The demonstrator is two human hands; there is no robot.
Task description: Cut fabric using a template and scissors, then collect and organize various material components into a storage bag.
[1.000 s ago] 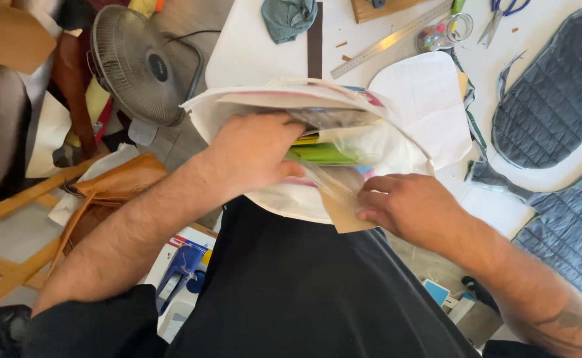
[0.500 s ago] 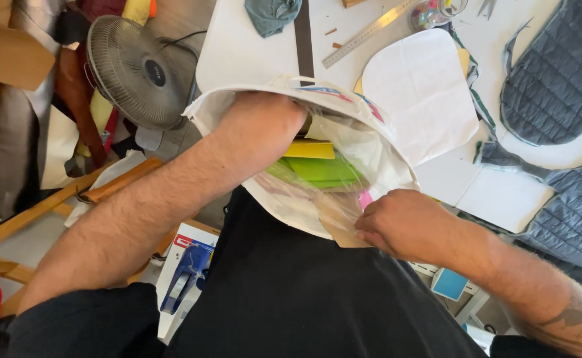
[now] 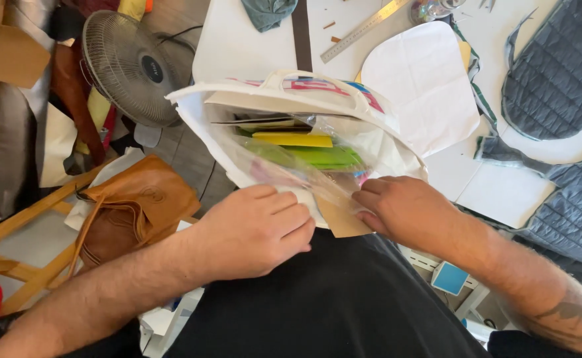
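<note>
White tote bag is the landmark, held open against the person's black shirt, mouth facing the camera.

L hand sits on the bag's near edge, left side; fingers curled down over the rim, knuckles up, gripping the fabric. R hand is at the near edge on the right; fingers bent and pinched on the clear plastic sleeve and the brown card piece that sticks out of the bag between the two hands. Thumb of R hand hidden, so exact pinch can't be told.

Inside the bag: yellow sheet toward the far side, green sheets just nearer than it, both under or beside the plastic. Something pink shows thru the plastic near the L hand, too blurred to name. Bag handles lie along the far rim.

Beyond the bag: white table w/ a metal ruler, a dark strap and a teal cloth. Right of the bag: white paper pattern piece, then grey quilted fabric. Left of the bag: a grey fan; nearer than that, a tan leather bag on the floor.
</note>
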